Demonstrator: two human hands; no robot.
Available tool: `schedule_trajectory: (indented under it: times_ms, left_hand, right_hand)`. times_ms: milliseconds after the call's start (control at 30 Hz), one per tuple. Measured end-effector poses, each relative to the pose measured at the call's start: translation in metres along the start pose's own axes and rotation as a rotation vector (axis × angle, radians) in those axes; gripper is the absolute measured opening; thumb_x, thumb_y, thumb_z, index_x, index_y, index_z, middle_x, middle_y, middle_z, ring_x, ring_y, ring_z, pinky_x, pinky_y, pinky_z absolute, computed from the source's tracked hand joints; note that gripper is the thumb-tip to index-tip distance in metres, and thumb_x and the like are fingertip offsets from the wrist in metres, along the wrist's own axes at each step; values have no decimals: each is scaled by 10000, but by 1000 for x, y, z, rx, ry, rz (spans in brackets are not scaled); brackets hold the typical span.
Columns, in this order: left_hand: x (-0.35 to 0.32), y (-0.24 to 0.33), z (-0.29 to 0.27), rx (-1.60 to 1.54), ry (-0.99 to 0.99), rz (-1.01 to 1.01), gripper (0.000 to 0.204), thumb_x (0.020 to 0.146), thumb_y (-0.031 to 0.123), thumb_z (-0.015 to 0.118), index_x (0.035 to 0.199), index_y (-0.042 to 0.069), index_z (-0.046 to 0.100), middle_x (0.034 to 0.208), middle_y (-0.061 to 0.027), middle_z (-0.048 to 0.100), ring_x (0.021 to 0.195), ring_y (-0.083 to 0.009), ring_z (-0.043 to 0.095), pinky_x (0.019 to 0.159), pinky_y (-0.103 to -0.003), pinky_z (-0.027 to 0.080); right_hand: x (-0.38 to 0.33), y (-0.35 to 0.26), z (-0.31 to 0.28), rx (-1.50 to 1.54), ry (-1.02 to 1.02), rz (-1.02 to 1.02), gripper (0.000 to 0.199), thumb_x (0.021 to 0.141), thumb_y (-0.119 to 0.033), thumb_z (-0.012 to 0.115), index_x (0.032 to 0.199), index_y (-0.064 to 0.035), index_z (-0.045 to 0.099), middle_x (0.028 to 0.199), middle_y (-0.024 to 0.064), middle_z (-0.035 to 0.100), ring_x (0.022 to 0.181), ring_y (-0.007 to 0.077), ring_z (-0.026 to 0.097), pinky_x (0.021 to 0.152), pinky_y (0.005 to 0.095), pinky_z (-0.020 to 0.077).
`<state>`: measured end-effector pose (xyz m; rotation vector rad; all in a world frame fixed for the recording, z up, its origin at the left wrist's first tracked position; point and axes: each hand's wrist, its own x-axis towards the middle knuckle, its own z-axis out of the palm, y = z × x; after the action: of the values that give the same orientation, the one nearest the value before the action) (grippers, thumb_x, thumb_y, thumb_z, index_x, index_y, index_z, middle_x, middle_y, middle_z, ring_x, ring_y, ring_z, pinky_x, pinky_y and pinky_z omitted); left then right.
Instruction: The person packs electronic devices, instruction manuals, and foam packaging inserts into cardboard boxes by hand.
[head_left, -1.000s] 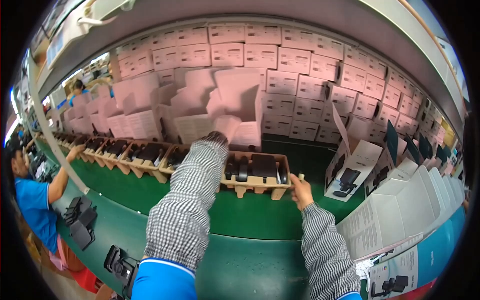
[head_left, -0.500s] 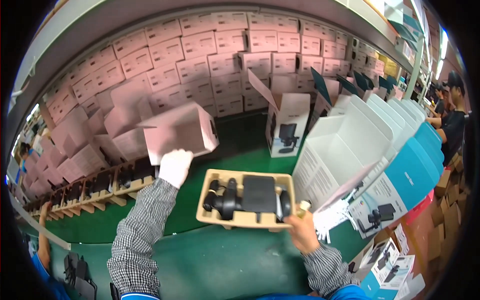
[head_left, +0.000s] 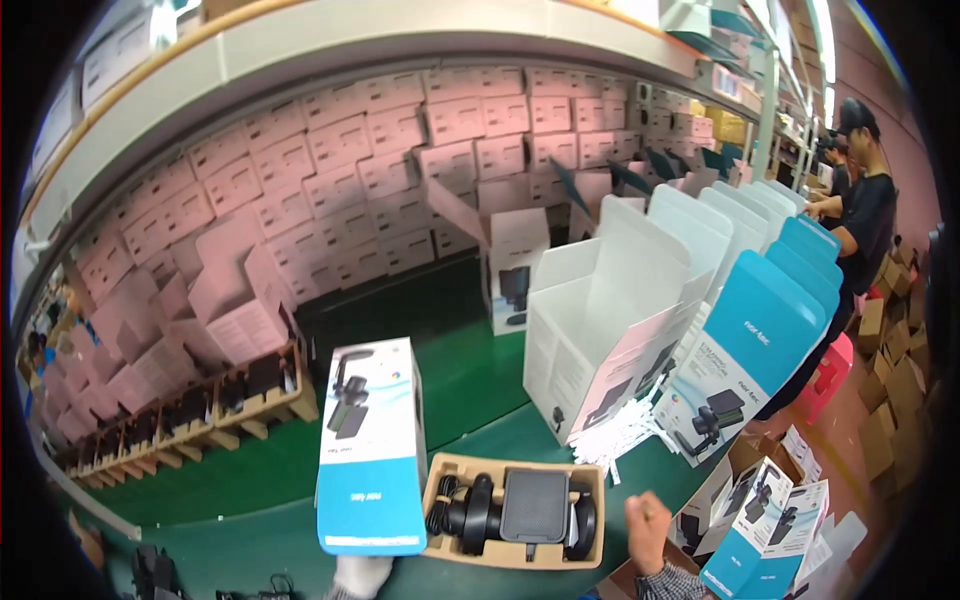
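Note:
A white and teal printed carton (head_left: pixel 372 440) stands just left of a moulded tan tray (head_left: pixel 432 545). My left hand (head_left: pixel 360 578), in a white glove, is at the carton's near end and grips it; the fingers are hidden behind the carton. Packed in the tray are a flat black square device (head_left: pixel 534 506), a round black part and a coiled black cable (head_left: pixel 438 516). My bare right hand (head_left: pixel 648 530) is curled closed to the right of the tray, apart from it. What lies inside its fingers is hard to make out.
Open white cartons (head_left: pixel 590 330) and teal-fronted ones (head_left: pixel 760 340) stand at the right, beside a bundle of white strips (head_left: pixel 620 435). A row of filled trays (head_left: pixel 265 420) runs along the left. Stacked boxes (head_left: pixel 400 130) fill the back. A person (head_left: pixel 865 200) stands far right.
My left hand has brought the carton nearer and turned it, so its printed face shows beside the tray. My right hand has let go of the tray's right corner. The view has shifted.

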<state>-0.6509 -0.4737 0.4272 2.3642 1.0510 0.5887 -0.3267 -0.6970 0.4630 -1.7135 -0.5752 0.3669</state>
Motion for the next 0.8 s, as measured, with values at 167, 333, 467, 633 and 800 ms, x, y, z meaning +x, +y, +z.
schedule_trajectory:
  times_ms: [167,333,467,633,800]
  left_hand:
    - [14,58,-21,321,903,-77,219,904,261,489,1010,75,538,858,-3,534,787,-110,499,722,-241,425]
    - [61,96,-63,427,166,332,393,812,149,519,1181,26,461,1275,-194,424,1224,-341,359,1023,-429,284]
    - [86,102,-77,445,-46,572,325,788,144,506,1088,18,523,1153,-181,531,1107,-313,485,953,-397,368]
    - [128,102,-72,207,-97,703,242,708,81,643,935,9,600,876,-122,631,764,-258,605,665,-297,491]
    - [148,105,30,-510,46,76,351,797,93,607,1096,-58,504,1028,-162,580,899,-233,578,768,-285,486]
  right_hand:
    - [66,-40,-3,134,153,-348,170,861,-121,386,714,-61,447,748,49,516,636,142,425,643,241,358]
    - [92,40,-8,448,-504,-25,203,845,-156,418,723,-22,509,738,66,534,702,166,478,715,250,388]
    - [62,30,-19,132,-73,-472,238,840,-168,403,660,-41,493,706,52,520,648,148,453,655,248,374]
    - [34,70,-44,115,-150,-356,262,790,-248,499,598,-77,453,623,12,432,577,119,397,539,242,337]
    - [31,173,-81,300,-211,-118,260,799,-235,466,590,-90,415,605,3,402,554,113,376,531,230,335]
